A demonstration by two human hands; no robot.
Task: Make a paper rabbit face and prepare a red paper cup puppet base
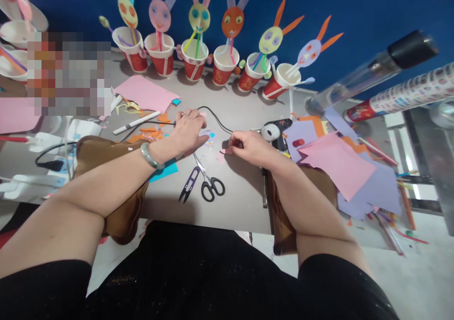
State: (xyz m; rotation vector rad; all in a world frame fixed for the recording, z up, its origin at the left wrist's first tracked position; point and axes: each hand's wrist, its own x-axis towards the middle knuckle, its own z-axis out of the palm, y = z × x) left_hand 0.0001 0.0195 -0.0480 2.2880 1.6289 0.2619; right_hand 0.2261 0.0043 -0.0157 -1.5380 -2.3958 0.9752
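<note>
My left hand (189, 133) rests low over the table with its thumb held away from the fingers; I see nothing held in it. Right beside its thumb lies a small pale purple paper disc (209, 138) with blue and other coloured bits on it, partly hidden. My right hand (246, 146) has thumb and forefinger pinched on a small pink paper piece (224, 151) just above the tabletop. Between my forearms lie black-handled scissors (212, 187), blades pointing away from me, and purple thread snips (190, 184). A blue paper piece (165, 171) sits under my left wrist.
Several red-and-white paper cups (224, 69) with rabbit-faced paper figures line the back. Pink and purple sheets (340, 164) are piled at right, near a tape dispenser (271, 132). A white pen (136, 122), orange scraps (151, 134) and a black cable (216, 119) lie around my left hand.
</note>
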